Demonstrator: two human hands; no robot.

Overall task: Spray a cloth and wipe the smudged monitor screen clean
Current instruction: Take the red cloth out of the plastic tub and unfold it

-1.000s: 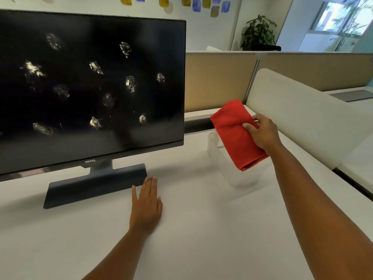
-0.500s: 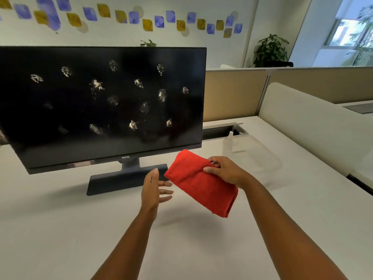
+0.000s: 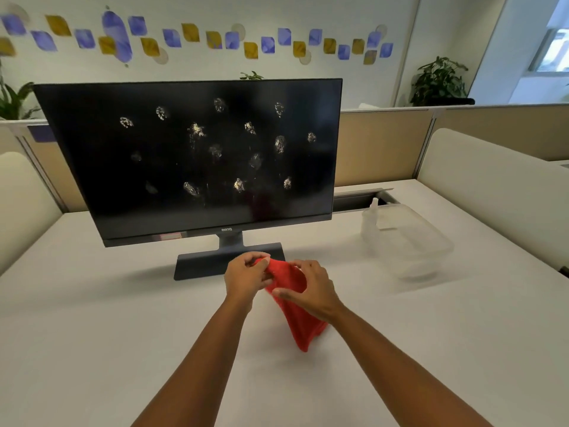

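Monitor (image 3: pixel 197 155) stands beyond the fingers, smudges all over the glass, so light pressure looks wise; red cloth (image 3: pixel 292 315) hangs soft and limp between both hands, left hand (image 3: pixel 244 277) pinching its top edge, right hand (image 3: pixel 311 291) gripping just beside; spray bottle (image 3: pixel 371 214) waits well right of them on the counter (image 3: pixel 92 334)

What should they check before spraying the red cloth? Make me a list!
1. Cloth in hand: ok. The left hand and right hand both grip the red cloth.
2. Spray bottle findable: ok. It stands in the clear plastic container, its top showing.
3. A hand free for the bottle: not ok.
4. Cloth opened out flat: not ok, it hangs bunched.
5. Liquid in the bottle: cannot tell.
6. Monitor screen needs wiping: ok, smudges all over.
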